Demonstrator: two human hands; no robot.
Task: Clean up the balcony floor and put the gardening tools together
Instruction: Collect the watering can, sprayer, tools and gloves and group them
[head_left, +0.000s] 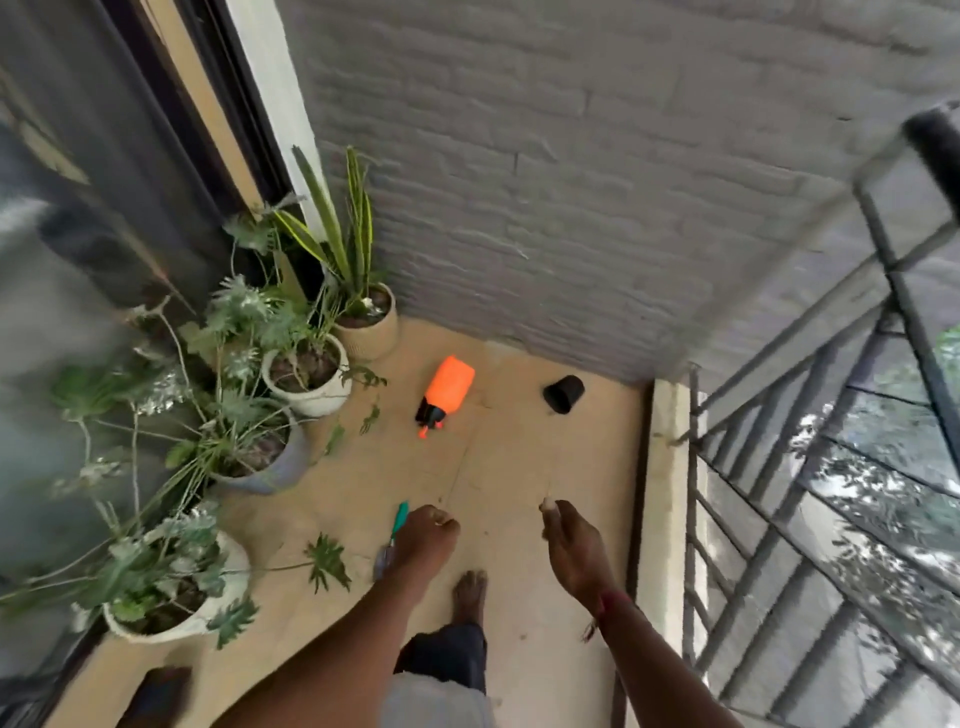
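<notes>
A trowel (399, 522) with a green handle lies on the tan balcony floor (509, 457). My left hand (426, 538) hovers just right of it with fingers curled into a fist; I see nothing in it. My right hand (571, 551) is held out over the floor and pinches a small pale piece (548, 504) at its fingertips. Farther ahead an orange spray bottle (449, 387) with a black nozzle lies on its side. A small black pot (563, 394) lies tipped over near the wall.
Several potted plants (306, 374) line the left side along the glass door. A grey brick wall (571, 234) closes the far end, and a metal railing (779, 467) with a low kerb runs along the right. My bare foot (470, 592) stands on the floor.
</notes>
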